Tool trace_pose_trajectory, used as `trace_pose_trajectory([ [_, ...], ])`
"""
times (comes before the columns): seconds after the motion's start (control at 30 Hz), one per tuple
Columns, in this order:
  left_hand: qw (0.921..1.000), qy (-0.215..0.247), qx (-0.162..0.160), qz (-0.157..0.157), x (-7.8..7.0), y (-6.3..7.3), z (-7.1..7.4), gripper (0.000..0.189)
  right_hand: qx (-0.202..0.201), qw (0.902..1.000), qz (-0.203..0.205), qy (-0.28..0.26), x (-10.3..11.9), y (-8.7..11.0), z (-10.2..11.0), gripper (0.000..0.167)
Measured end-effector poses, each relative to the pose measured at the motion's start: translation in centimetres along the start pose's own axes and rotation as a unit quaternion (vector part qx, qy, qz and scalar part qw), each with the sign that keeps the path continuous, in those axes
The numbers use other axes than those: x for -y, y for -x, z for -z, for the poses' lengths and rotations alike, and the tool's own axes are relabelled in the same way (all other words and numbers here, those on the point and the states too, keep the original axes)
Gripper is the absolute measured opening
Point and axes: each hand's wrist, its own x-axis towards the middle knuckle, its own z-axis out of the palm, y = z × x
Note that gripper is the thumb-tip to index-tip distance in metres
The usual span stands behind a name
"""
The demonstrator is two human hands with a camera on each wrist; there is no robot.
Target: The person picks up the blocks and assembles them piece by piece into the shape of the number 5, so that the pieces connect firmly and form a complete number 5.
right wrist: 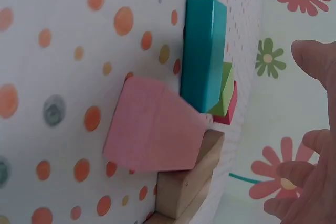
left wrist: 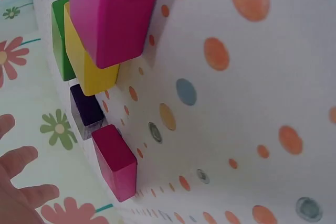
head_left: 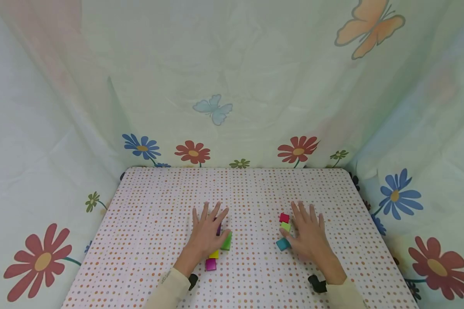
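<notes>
Left grip (head_left: 205,236) and right grip (head_left: 308,236) are seen spread above desk (head_left: 255,189); magenta block (head_left: 211,265), yellow block (head_left: 214,254), green block (head_left: 226,242) located beside left, teal block (head_left: 282,244), lime block (head_left: 285,226), red block (head_left: 284,218) beside right

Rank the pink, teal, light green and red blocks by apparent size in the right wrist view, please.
1. pink block
2. teal block
3. light green block
4. red block
The last two are partly hidden, and the pink block looks nearest the camera, so actual sizes remain unsure.
</notes>
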Motion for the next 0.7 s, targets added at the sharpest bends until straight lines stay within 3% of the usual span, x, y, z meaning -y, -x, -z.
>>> trace_pose_trajectory([
  [0.2, 0.9998, 0.016, -0.005, -0.008, 0.1, 0.4, -0.1, 0.065, 0.003, 0.9999, -0.016, 0.002, -1.0, 0.4, 0.0, 0.098],
  [0.47, 0.9986, 0.031, 0.026, -0.035, 0.3, 1.1, 0.3, 0.062, 0.007, 0.9988, -0.048, -0.006, -2.0, 1.1, 0.2, 0.096],
  [0.7, 0.9961, 0.031, 0.054, -0.062, 0.3, 1.4, -0.1, 0.064, -0.006, 0.9987, -0.050, -0.012, -3.0, 1.8, 0.3, 0.092],
])
